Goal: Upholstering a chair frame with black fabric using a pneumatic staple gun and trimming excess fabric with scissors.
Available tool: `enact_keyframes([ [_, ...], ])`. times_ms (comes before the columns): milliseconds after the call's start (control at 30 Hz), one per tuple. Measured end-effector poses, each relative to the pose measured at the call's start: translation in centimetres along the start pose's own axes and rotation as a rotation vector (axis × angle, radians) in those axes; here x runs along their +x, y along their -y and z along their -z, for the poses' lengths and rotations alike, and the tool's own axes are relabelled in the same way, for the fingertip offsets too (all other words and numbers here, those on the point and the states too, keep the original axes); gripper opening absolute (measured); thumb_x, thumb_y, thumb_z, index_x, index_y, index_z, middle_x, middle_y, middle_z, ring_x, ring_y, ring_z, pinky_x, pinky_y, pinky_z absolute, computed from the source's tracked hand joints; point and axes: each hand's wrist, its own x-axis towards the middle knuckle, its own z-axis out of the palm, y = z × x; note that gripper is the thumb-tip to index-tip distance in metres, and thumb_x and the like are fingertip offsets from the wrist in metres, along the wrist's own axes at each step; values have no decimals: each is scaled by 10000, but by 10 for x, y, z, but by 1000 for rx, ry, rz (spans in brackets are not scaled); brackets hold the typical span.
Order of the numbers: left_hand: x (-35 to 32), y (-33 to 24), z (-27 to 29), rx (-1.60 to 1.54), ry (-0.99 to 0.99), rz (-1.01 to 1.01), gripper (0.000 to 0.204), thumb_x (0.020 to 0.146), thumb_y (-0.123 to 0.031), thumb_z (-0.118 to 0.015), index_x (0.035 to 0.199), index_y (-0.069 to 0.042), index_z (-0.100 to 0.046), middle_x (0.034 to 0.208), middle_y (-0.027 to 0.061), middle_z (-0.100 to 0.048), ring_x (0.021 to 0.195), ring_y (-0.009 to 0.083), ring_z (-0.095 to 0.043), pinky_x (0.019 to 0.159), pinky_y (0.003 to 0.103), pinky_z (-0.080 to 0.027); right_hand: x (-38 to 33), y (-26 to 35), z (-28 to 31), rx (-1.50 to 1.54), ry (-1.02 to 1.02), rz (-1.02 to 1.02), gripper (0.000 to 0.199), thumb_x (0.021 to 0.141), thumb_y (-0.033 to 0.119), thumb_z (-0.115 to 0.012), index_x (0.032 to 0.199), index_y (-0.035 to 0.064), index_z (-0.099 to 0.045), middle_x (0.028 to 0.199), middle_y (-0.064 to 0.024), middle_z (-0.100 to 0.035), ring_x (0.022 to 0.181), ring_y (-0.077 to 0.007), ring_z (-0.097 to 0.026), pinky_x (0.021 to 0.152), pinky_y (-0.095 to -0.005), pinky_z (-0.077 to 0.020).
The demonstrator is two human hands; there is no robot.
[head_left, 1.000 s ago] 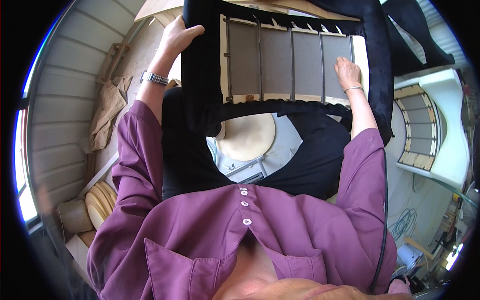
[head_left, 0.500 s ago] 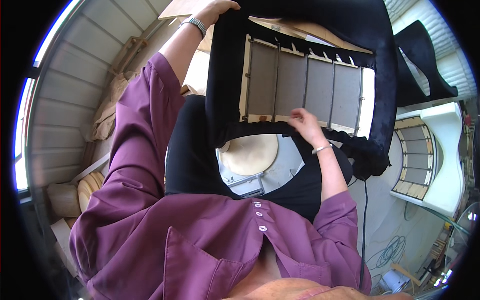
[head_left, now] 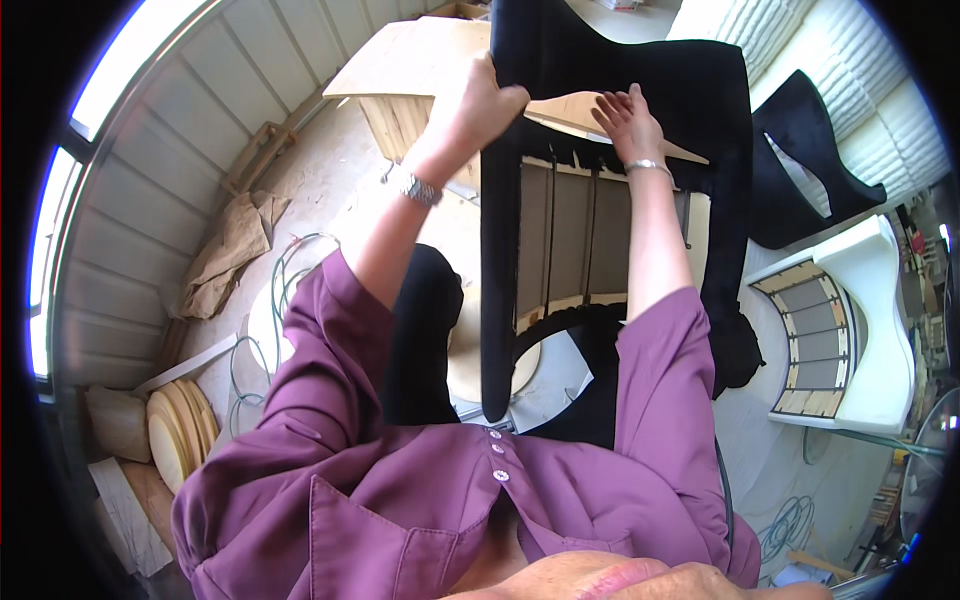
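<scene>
Black chair frame (head_left: 730,200) surrounds grey panels (head_left: 570,230); left hand (head_left: 487,108) pinches its side; right hand (head_left: 634,128) loosely spread before it.

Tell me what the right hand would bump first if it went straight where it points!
The right hand would probably meet the upper part of the black cover first, but depth is unclear.

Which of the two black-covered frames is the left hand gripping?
The barred black frame directly before the person: the left hand grips its edge. The slotted frame farther right is untouched.
</scene>
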Motion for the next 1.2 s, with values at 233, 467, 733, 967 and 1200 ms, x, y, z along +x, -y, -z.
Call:
enact_keyframes([
  [233, -140, -93, 18, 153, -58, -66, 486, 797, -68, -716, 1216, 92, -529, 921, 312, -663, 888, 485, -666, 758, 501, -546, -25, -16, -90, 207, -31, -145, 781, 967, 714, -459, 1387, 56, -436, 1298, -197, -557, 1212, -371, -558, 1076, -557, -454],
  [467, -252, -122, 35, 245, 0, -386, 757, 698, -62, -787, 1385, -20, -472, 1030, 243, -668, 916, 428, -677, 781, 473, -554, -134, 7, 1, 412, 172, 247, 824, 1016, 672, -406, 1525, 25, -410, 1536, -150, -475, 1407, -317, -464, 1177, -447, -371],
  [733, -283, -125, 26, 41, 68, -526, 847, 632, -70, -852, 1387, -42, -469, 1108, 204, -648, 903, 372, -708, 767, 419, -586, -220, 70, 76, 238, 13, 412, 854, 1000, 681, -434, 1526, 10, -399, 1535, -154, -474, 1408, -309, -463, 1178, -438, -365],
  [967, -268, -114, -33, -243, 327, -587, 969, 660, -193, -909, 1446, 44, -393, 1383, 316, -464, 1242, 488, -523, 1040, 481, -487, -286, 142, 90, -4, 68, 435, 881, 985, 688, -459, 1527, -3, -390, 1534, -157, -473, 1409, -302, -461, 1180, -431, -359],
  [1200, -252, -135, -142, -252, 509, -882, 524, 755, -78, -733, 1236, -32, -532, 1163, 155, -530, 1065, 337, -578, 956, 411, -498, -343, 183, 86, -241, 196, 397, 910, 971, 696, -483, 1528, -17, -381, 1533, -160, -472, 1410, -296, -460, 1181, -424, -354],
])
